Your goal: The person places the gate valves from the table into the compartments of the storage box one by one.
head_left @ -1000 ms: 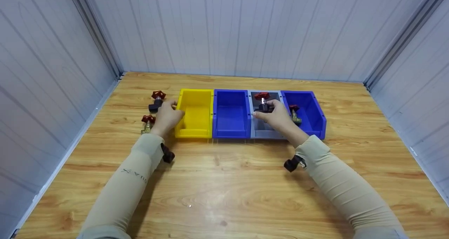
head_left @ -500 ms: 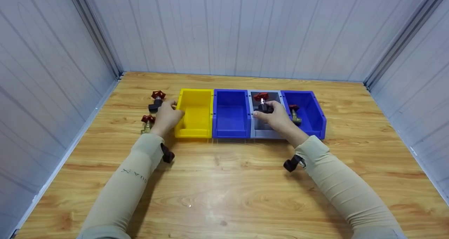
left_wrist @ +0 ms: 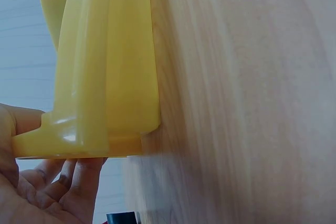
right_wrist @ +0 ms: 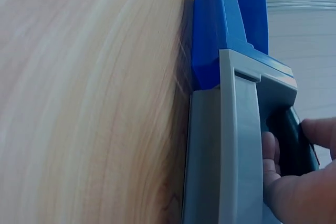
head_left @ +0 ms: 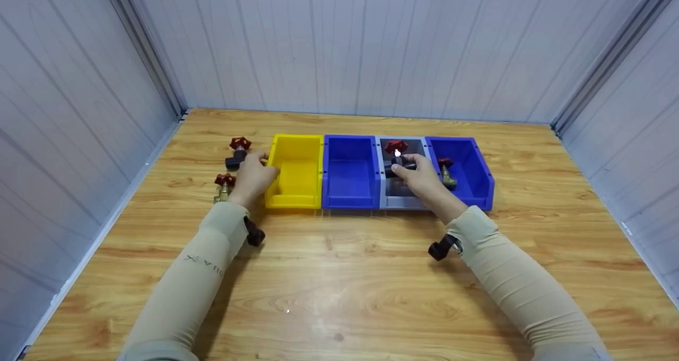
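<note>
The tabletop [head_left: 329, 271] was patterned with honey-brown wood grain. Toward its far edge were set a yellow bin [head_left: 293, 202], a blue bin [head_left: 350, 202], a grey bin [head_left: 404, 203] and a second blue bin [head_left: 471, 167]. Red handwheels [head_left: 395, 147] were paired with black on the valve at the grey bin [head_left: 391, 169] and the valve nearest the far left corner [head_left: 236, 160], with brass on the valve in the second blue bin [head_left: 448, 181]. The beige left sleeve [head_left: 183, 287] was printed with dark lettering.

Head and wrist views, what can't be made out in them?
Head view: part of the black valve, covered by the right hand.
Head view: lower end of the brass valve near the left hand, behind the left sleeve.
Left wrist view: most of the black piece, cut off by the bottom edge.
</note>
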{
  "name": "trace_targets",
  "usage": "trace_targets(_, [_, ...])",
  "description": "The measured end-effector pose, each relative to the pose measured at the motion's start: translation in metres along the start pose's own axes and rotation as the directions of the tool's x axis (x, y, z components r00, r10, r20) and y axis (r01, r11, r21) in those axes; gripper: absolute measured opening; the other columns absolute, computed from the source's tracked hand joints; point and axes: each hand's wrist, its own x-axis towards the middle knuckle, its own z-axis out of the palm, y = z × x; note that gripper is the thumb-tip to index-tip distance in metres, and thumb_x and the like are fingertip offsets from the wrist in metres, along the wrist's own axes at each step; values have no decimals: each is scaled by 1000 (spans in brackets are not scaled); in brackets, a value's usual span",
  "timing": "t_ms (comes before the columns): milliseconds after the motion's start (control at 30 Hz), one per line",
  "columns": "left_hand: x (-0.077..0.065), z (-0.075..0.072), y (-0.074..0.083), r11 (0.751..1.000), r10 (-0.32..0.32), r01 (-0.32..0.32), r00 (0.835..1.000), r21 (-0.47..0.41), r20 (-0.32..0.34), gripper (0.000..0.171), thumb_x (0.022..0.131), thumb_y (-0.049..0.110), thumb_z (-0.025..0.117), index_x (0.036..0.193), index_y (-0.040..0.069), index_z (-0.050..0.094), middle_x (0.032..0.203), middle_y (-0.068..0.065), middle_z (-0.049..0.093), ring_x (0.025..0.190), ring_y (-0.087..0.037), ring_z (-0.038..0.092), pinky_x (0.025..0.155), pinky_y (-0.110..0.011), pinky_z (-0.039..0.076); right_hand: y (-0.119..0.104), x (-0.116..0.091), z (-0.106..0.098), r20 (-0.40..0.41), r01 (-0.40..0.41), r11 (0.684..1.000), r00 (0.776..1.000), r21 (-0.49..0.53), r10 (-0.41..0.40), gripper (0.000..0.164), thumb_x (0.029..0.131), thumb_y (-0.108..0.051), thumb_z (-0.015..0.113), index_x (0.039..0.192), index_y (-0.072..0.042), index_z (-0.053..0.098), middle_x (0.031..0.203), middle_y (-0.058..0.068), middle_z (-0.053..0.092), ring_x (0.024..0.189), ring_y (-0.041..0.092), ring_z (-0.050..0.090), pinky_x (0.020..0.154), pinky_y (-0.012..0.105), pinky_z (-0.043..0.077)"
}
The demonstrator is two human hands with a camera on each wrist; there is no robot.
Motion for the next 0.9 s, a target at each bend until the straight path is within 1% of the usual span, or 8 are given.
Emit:
trace_targets(67, [0,1,-1,1000,1,-1,1000,-9,0,47,105,12,56,152,7,56,144,-20,61,122,-33,63,104,-47,57,1,1,1,-15,-7,1000,1000,2,7,51,110,-10,62,154,12,46,133,23,62,86,13,69,80,24,60])
trace_targets(233, [0,1,-1,1000,0,-1,1000,-16,-3,48,106,11,56,153,6,55,145,-20,61,125,-33,62,107,-49,57,2,2,3,-23,-38,998,999,42,39,52,110,-6,58,156,12,42,146,31,57,102,19,68,86,24,62])
trace_targets(400, [-1,2,-1,1000,2,-2,1000,-6,-11,45,106,12,56,151,6,56,142,-20,60,126,-34,61,109,-50,55,3,4,5,-21,-64,995,998,76,66,53,110,-3,56,158,12,39,151,33,55,111,23,67,87,25,63])
trace_targets(567, [0,2,0,1000,-8,8,1000,-3,-6,42,106,13,57,148,7,58,141,-19,61,124,-33,61,108,-49,55,3,9,6,3,-100,993,995,67,100,54,111,-3,55,160,10,37,154,32,51,120,28,66,93,29,63])
trace_targets(700, [0,2,0,1000,-17,18,1000,8,-9,41,106,13,57,147,6,58,142,-19,61,124,-33,60,110,-49,55,4,12,5,36,-124,990,992,61,122,51,112,-1,50,159,11,37,157,33,48,126,33,65,100,33,62])
trace_targets(800, [1,3,0,1000,-14,14,1000,5,-11,42,106,13,57,148,6,58,143,-19,61,125,-33,60,111,-50,54,4,14,3,55,-136,989,990,56,133,49,112,1,47,159,12,37,156,33,49,126,34,66,105,36,61])
trace_targets(900, [1,3,1,1000,-16,16,1000,-1,-15,44,106,13,57,149,6,57,144,-19,61,126,-33,60,112,-50,54,4,16,2,57,-144,989,988,36,142,51,111,1,47,160,12,37,155,32,51,117,31,69,102,35,62])
